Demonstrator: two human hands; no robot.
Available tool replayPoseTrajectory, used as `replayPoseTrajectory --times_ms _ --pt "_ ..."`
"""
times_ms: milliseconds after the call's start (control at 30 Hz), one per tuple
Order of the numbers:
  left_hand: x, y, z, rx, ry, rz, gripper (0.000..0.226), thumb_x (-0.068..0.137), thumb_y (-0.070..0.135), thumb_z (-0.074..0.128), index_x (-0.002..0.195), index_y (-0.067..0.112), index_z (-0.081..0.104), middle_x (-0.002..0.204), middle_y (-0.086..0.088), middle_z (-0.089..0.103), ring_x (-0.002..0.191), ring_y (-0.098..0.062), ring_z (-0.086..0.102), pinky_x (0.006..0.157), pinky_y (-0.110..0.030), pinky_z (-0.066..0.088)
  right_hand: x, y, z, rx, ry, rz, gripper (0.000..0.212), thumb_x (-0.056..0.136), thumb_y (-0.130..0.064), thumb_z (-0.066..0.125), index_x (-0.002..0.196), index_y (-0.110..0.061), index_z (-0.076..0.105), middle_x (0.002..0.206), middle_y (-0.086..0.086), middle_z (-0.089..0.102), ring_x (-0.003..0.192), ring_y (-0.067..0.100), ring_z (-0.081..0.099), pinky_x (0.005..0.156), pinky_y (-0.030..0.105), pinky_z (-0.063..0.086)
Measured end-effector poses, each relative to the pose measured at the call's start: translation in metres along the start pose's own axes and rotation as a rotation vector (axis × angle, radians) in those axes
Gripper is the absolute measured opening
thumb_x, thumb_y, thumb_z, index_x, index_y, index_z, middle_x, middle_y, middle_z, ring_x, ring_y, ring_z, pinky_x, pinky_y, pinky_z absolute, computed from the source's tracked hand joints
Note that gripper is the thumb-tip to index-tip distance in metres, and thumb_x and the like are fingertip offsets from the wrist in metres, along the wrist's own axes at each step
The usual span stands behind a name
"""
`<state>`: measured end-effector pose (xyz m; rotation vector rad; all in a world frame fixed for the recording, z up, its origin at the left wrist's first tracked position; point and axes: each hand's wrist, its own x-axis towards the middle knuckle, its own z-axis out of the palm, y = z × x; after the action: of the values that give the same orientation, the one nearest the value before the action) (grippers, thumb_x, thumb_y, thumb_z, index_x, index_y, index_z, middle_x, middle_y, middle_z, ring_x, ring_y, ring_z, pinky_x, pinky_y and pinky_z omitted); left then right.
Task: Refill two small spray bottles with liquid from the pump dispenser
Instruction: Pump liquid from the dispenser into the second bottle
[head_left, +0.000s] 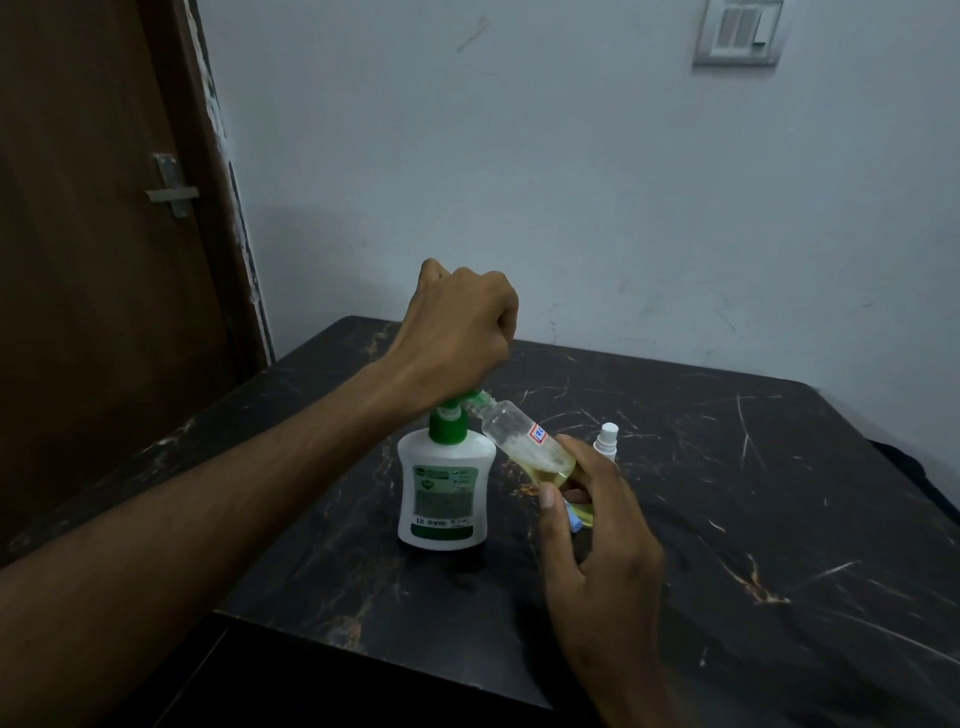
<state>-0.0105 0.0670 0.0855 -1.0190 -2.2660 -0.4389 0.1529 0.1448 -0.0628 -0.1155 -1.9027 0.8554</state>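
Black marble-look counter (727, 519): dark top with pale and gold veins, pushed into a corner; its back edge meets the grey wall, its left edge runs close beside a brown door, its near edge cuts across the lower part of the view
Open room: bare counter surface spreads to the right of the bottles and in front of them, toward the near edge; the left strip beside the door is narrow
Pump dispenser (445, 488): white bottle with green collar and green pump head, upright near the middle of the counter
Left hand (462, 317): clenched into a fist, its underside pressing on the green pump head; it grips nothing visible
Right hand (597, 525): fingers and thumb curled round the lower end of a clear spray bottle (524, 439)
Clear spray bottle: tilted, open neck touching the pump spout, yellowish liquid and foam pooled at its lower end, small red and blue label on its side
Second spray bottle (607, 441): white sprayer top, upright on the counter just behind the right hand's fingers
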Motion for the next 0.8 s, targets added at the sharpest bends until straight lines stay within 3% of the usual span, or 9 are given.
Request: replayPoseTrajectory --times_ms 800 --pt "0.0002 -0.0002 -0.0004 -0.008 0.01 0.019 0.028 0.073 -0.002 0.056 0.075 0.02 0.074 0.074 0.006 0.071 0.07 -0.017 0.062 0.098 -0.04 0.036 -0.0001 0.0001 -0.0003 -0.011 0.005 0.0 0.039 0.098 -0.02 0.061 0.136 -0.012 0.063 0.121 -0.004 0.068 0.109 0.001 0.064 0.093 0.002 0.041"
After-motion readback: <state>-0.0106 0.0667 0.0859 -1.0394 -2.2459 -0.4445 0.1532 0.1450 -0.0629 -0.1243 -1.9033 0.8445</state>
